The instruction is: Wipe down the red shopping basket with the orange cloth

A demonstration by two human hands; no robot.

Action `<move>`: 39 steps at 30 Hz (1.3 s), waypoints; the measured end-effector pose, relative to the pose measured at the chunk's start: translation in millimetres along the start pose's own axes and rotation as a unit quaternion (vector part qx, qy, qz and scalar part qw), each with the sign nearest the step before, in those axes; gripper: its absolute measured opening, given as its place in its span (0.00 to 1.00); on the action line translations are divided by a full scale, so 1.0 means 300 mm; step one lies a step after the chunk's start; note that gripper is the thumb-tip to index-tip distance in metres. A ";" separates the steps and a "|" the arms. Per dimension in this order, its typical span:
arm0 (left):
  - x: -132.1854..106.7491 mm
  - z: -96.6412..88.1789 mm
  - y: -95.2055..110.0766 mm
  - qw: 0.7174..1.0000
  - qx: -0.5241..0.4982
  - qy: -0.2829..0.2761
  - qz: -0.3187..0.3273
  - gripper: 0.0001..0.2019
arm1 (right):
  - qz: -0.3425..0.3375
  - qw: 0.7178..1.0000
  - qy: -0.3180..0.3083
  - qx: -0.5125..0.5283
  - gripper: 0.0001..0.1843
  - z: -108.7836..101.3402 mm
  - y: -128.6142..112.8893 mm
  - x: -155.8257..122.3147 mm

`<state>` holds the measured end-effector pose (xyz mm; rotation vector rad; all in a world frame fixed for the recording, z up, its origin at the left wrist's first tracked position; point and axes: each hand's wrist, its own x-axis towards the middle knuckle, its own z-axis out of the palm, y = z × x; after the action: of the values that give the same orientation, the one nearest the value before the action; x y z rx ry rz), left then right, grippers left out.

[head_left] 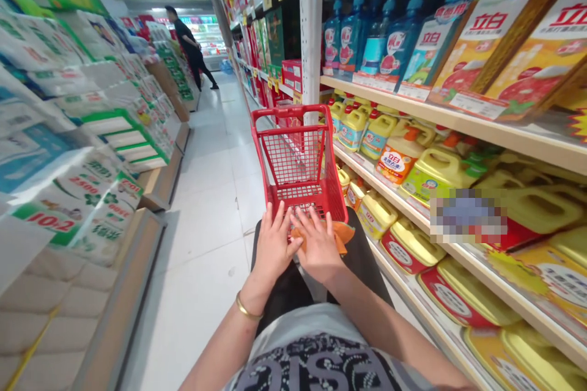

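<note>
Both hands are held out side by side, palms down, just at the near side of a red shopping basket cart (337, 180). My left hand (275, 241) has its fingers stretched and spread, with nothing in it. A gold bangle (247, 306) circles that wrist. My right hand (317, 247) is also open, its thumb close to the left thumb. Beneath and beside the right fingers is an orange cloth (345, 233), partly hidden by the hand; I cannot tell whether they touch. The cart's mesh basket shows nothing large inside.
On the right, a shelf (458, 109) carries blue pump bottles (397, 36) above yellow detergent jugs (428, 168). Packs of tissue paper (82, 204) are stacked along the left. The tiled aisle (211, 195) runs ahead, where a person in black (188, 43) stands at the far left.
</note>
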<state>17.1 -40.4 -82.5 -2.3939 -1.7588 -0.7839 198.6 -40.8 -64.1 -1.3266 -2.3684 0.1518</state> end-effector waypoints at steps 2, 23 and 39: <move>-0.002 0.001 0.004 1.000 -0.001 -0.002 0.006 0.42 | 0.031 0.999 0.011 -0.004 0.33 -0.013 0.039 -0.025; -0.004 0.001 0.007 1.000 -0.020 -0.008 0.003 0.44 | 0.193 0.979 0.063 -0.033 0.30 -0.061 0.204 -0.070; -0.008 0.009 0.000 0.999 -0.045 0.003 0.006 0.51 | 0.177 0.982 0.051 -0.028 0.29 -0.065 0.185 -0.067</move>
<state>17.4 -41.6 -86.0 -2.4538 -1.7418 -0.8859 259.7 -29.8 -68.9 -1.7322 -2.0470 0.1164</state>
